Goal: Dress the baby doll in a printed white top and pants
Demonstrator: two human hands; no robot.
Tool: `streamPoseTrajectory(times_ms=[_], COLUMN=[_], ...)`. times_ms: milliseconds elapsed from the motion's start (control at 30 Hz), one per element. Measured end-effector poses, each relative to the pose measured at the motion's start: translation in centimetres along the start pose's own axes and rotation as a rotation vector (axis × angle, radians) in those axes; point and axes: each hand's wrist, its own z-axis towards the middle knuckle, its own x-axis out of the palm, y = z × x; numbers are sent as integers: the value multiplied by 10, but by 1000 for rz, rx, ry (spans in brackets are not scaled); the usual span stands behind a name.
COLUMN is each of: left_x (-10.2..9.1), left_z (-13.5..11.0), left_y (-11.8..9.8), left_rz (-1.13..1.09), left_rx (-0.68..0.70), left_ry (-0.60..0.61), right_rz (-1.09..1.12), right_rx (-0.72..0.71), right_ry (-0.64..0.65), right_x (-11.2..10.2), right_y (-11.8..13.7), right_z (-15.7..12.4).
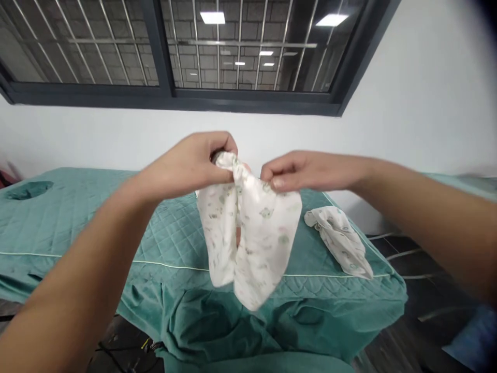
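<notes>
A white printed cloth (267,228) is held up in the air, above the near side of the green bed (166,238). Its gathered upper end is gripped by the closed fingers of the left hand (202,160). By the right hand (303,168), the upper right edge is pinched between the thumb and the bent fingers. A second printed cloth (341,238) is laid, crumpled, on the bed to the right. Behind, a dark-framed window (252,52) is seen.
</notes>
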Motion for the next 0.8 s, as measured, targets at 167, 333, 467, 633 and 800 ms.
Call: streamPoseTrajectory(times_ms=[167,333,467,633,800], left_x=[-27,-19,11,85,171], left_z=[6,10,30,37,18], left_y=[-7,16,63,146,181], left_rz=[148,232,301,308,140], left_rx=[174,55,-5,-164,-187], left_ry=[-97,-310,-470,-316,-126], right_rz=[-20,-64,-231,-438,-469], right_rx=[-157,-183,-320,-252,72], right_ry=[32,26,58,-36,-287], right_x=[-32,-4,53,104,106], right_y=[24,13,-26,-123,-239], right_z=[11,26,60,106,148])
